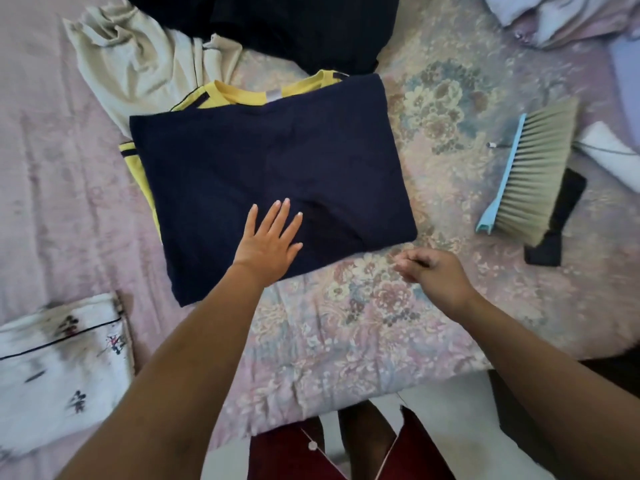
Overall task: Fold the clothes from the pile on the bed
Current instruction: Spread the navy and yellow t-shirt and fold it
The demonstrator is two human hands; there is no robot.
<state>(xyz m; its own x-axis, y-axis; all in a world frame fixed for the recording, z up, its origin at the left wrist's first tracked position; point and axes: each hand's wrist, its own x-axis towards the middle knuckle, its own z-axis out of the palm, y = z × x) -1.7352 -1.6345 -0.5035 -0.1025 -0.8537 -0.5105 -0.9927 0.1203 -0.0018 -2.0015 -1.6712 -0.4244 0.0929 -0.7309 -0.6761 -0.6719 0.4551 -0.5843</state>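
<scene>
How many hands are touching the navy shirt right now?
1. The left hand presses flat on the navy shirt; the right hand hovers just off its near corner.

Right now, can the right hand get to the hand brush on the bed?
Probably yes. The right hand hovers loosely curled, holding nothing, and only bare floral bedspread lies between it and the blue-backed hand brush further to its right.
</scene>
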